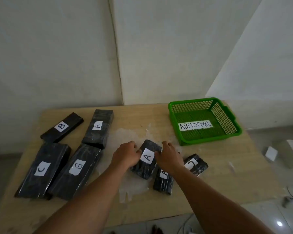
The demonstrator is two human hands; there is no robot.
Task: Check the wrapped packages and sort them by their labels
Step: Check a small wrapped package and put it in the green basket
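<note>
Two hands (125,156) (169,157) partly cover the A package (146,159).

Your arms are bare from the bottom of the frame up to the wrists, with no sleeve on either forearm. Your left hand (125,155) and right hand (169,157) are ungloved. A thin, shiny ring band (139,150) shows on a left finger.

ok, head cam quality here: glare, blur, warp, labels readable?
Head view: soft overall, wide-angle warp bending the wall seams; plastic wrap on the big C package shows light sheen; bright glare spot on the floor; labels readable, including the A package held by left hand and right hand.
</note>
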